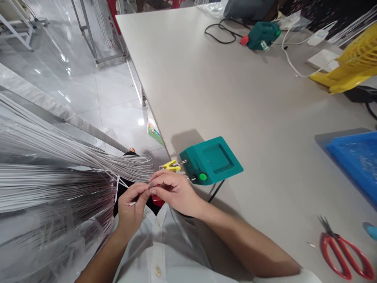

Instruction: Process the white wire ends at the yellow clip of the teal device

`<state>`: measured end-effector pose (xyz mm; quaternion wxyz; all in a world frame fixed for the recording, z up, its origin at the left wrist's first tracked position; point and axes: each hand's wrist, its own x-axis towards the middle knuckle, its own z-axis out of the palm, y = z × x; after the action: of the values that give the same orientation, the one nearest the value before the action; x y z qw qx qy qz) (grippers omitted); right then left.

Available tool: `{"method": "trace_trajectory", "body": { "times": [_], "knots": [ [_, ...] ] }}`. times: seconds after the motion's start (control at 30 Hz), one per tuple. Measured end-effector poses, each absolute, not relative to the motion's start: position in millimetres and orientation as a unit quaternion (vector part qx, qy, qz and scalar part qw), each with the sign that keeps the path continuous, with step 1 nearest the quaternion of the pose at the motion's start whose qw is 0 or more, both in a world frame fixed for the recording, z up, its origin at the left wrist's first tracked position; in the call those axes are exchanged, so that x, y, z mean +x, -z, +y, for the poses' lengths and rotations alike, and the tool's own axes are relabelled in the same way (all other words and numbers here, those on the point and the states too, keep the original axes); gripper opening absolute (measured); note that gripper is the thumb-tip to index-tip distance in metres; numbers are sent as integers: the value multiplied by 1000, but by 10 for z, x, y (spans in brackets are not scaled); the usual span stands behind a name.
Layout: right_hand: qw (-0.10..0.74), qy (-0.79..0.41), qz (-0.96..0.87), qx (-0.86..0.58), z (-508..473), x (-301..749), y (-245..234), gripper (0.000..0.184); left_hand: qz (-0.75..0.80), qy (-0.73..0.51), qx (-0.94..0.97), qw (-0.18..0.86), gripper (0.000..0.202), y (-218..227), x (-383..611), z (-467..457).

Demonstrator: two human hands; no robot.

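Observation:
Close to my body, my left hand [131, 208] pinches a thin white wire [123, 182] running from the bundle at the left. Its fingertips meet those of my right hand [176, 192], also closed in a pinch at the wire's end, which the fingers mostly hide. Just beyond my right hand, a green device [218, 159] with a round green button sits at the table edge. A yellow clip [170, 165] projects from its near side. Many white wires [118, 155] hang in a bundle to the left, their loose ends reaching close to my hands.
Red-handled scissors [343, 247] lie on the table [250, 94] at the lower right. A blue tray [357, 161] is at the right edge. Farther back stand a second green device [262, 35] with cords and a yellow plastic object [350, 59]. A metal rack [91, 43] stands on the floor.

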<state>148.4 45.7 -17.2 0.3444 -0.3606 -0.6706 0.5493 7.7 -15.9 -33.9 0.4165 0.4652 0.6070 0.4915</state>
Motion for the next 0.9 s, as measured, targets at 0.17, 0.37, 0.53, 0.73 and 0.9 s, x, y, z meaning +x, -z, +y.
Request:
{"method": "trace_trajectory", "body": {
  "times": [0.17, 0.37, 0.53, 0.73, 0.9],
  "knots": [
    [371, -552, -661, -348, 441, 1458, 189, 8, 578, -502, 338, 548, 12, 355, 94, -170],
    [377, -335, -786, -358, 402, 1501, 239, 19, 579, -503, 331, 549, 16, 356, 127, -158],
    [252, -226, -869, -362, 441, 1558, 193, 22, 631, -474, 446, 421, 12, 340, 113, -157],
    [258, -533, -680, -433, 446, 1510, 117, 24, 641, -486, 504, 314, 13, 324, 165, -185],
    [241, -687, -545, -415, 420, 1488, 150, 24, 633, -514, 474, 331, 11, 281, 195, -182]
  ]
}}
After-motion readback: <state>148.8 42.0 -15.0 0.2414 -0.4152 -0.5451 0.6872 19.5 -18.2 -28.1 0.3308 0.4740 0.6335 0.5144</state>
